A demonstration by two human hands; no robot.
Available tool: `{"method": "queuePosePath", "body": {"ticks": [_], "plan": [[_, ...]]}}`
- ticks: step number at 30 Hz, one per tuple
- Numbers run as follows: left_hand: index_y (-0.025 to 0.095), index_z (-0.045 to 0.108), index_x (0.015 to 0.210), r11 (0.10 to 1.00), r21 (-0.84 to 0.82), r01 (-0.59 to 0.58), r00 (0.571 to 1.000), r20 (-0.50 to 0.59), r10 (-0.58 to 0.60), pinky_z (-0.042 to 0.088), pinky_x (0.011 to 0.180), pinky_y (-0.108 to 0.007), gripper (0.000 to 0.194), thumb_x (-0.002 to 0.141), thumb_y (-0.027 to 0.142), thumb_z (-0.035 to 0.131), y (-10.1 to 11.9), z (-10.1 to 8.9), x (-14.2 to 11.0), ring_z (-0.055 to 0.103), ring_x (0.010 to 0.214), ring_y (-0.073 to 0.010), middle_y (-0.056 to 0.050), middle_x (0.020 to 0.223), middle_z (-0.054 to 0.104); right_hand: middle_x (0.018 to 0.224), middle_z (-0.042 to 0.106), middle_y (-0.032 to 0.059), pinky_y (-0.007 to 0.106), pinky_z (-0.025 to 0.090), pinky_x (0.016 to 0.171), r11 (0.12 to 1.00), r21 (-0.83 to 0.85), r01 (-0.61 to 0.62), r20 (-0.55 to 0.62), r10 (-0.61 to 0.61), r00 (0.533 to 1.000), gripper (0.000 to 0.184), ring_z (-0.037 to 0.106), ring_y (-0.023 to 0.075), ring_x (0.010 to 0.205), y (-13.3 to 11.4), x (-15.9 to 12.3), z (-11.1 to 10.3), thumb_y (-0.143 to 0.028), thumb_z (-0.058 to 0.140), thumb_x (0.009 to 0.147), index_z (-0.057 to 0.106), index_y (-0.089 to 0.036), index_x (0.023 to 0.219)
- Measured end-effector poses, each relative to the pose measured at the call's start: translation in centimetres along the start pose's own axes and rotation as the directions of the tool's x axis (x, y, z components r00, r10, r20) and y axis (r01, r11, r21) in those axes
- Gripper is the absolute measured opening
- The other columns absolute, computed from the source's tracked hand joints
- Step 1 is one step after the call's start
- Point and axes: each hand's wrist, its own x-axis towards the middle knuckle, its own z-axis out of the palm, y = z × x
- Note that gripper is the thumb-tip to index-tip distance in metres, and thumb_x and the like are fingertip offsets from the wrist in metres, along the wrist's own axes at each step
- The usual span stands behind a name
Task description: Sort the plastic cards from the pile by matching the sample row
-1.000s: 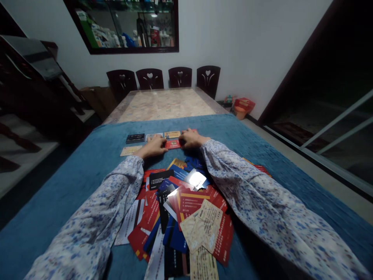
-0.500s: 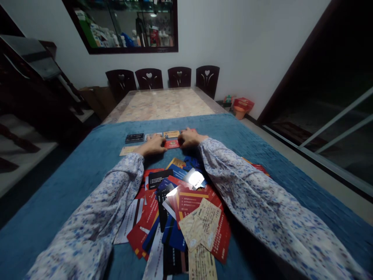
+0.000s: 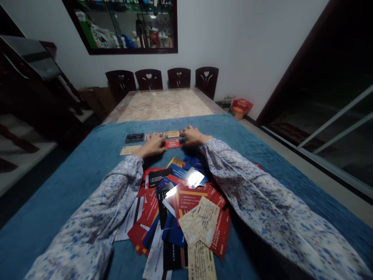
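On the blue cloth, a red card [image 3: 172, 144] lies between my two hands. My left hand [image 3: 154, 145] rests palm down at its left edge, fingers apart, partly covering a pale card [image 3: 149, 137] behind it. At the red card's right end is my right hand [image 3: 193, 137], its fingers spread and low over the cloth. A yellow card [image 3: 171, 134] lies just beyond the red one. To the left are a black card stack [image 3: 134, 138] and a cream card [image 3: 129, 150]. What lies beneath my right palm is hidden.
Nearer me, a loose pile of overlapping cards [image 3: 192, 200] spreads between my forearms. The blue cloth [image 3: 72, 182] covers the near part of the table; bare stone tabletop [image 3: 171, 103] shows beyond. Several dark chairs [image 3: 148, 79] stand at the far end.
My right hand has shifted slightly right, and its fingers have spread, leaving more of the red card in sight. My left hand has barely moved. The card pile lies as before.
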Motion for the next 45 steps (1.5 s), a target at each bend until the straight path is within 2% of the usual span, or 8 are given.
{"method": "queuePosePath", "body": {"ticks": [4,8,17,21,27,34,40,45], "plan": [[0.022,0.069,0.12,0.999,-0.026,-0.023,0.999,-0.039,0.022,0.035,0.104,-0.056,0.039,0.085,0.04,0.065,0.1,0.0,-0.2,0.047,0.123,-0.0386,-0.015,0.128,0.059,0.135,0.066,0.0139,0.041,0.042,0.09,1.0,0.003,-0.022,-0.07,0.022,0.997,0.042,0.05,0.0358,0.126,0.9,-1.0,0.0,-0.041,0.067,0.09,0.07,-0.023,0.128],[0.023,0.07,0.116,0.999,-0.018,-0.029,0.996,-0.084,0.028,0.034,0.104,-0.054,0.032,0.089,0.037,0.062,0.7,-0.2,-0.4,0.047,0.124,-0.0371,-0.014,0.128,0.06,0.129,0.07,0.0121,0.036,0.04,0.085,1.0,0.0,-0.026,-0.098,0.026,0.995,0.036,0.053,0.033,0.123,1.8,-2.6,-0.6,-0.034,0.064,0.093,0.071,-0.022,0.127],[0.019,0.069,0.119,0.993,-0.007,-0.116,0.982,-0.149,0.113,0.033,0.103,-0.054,0.032,0.093,0.029,0.054,3.7,-1.0,-0.9,0.047,0.123,-0.036,-0.016,0.13,0.06,0.119,0.074,0.0105,0.034,0.038,0.082,0.999,0.034,-0.04,-0.201,0.046,0.979,0.03,0.056,0.0278,0.11,3.1,-6.7,-1.2,-0.025,0.055,0.095,0.077,-0.021,0.116],[0.017,0.069,0.116,0.982,0.011,-0.19,0.97,-0.151,0.189,0.033,0.103,-0.054,0.03,0.094,0.028,0.051,5.4,-1.4,-1.3,0.047,0.121,-0.0348,-0.017,0.13,0.061,0.115,0.075,0.0114,0.035,0.037,0.081,0.997,0.047,-0.059,-0.226,0.068,0.972,0.03,0.056,0.0279,0.106,3.4,-8.0,-0.9,-0.025,0.054,0.095,0.078,-0.02,0.112],[0.018,0.066,0.127,0.957,-0.028,-0.288,0.949,-0.143,0.281,0.03,0.108,-0.058,0.037,0.093,0.029,0.058,8.1,-1.6,-2.1,0.045,0.127,-0.0364,-0.016,0.133,0.06,0.111,0.075,0.0111,0.035,0.035,0.08,0.996,0.049,-0.072,-0.214,0.081,0.973,0.027,0.055,0.0272,0.106,3.1,-10.1,-0.4,-0.021,0.054,0.094,0.078,-0.02,0.106],[0.022,0.064,0.132,0.917,-0.065,-0.395,0.912,-0.152,0.382,0.03,0.109,-0.058,0.039,0.094,0.027,0.058,10.7,-1.5,-3.2,0.048,0.127,-0.0342,-0.015,0.134,0.063,0.109,0.074,0.0116,0.034,0.035,0.078,0.996,0.053,-0.078,-0.206,0.087,0.975,0.023,0.054,0.0265,0.102,2.8,-12.1,0.5,-0.027,0.057,0.096,0.078,-0.021,0.104],[0.022,0.063,0.133,0.893,-0.063,-0.445,0.89,-0.141,0.433,0.031,0.109,-0.059,0.038,0.095,0.026,0.058,12.1,-1.2,-3.9,0.048,0.127,-0.0335,-0.013,0.135,0.063,0.111,0.074,0.0113,0.036,0.038,0.083,0.995,0.087,-0.044,-0.22,0.062,0.973,0.023,0.054,0.0263,0.103,2.9,-13.6,1.5,-0.028,0.058,0.096,0.077,-0.021,0.107],[0.021,0.063,0.131,0.868,-0.072,-0.492,0.866,-0.143,0.479,0.029,0.11,-0.065,0.035,0.097,0.027,0.057,12.5,-0.8,-4.4,0.046,0.131,-0.0349,-0.013,0.14,0.063,0.106,0.074,0.0117,0.037,0.038,0.081,0.993,0.11,0.031,-0.292,0.003,0.956,0.022,0.053,0.0272,0.101,3.2,-14.5,2.8,-0.03,0.059,0.096,0.076,-0.021,0.107]]}}
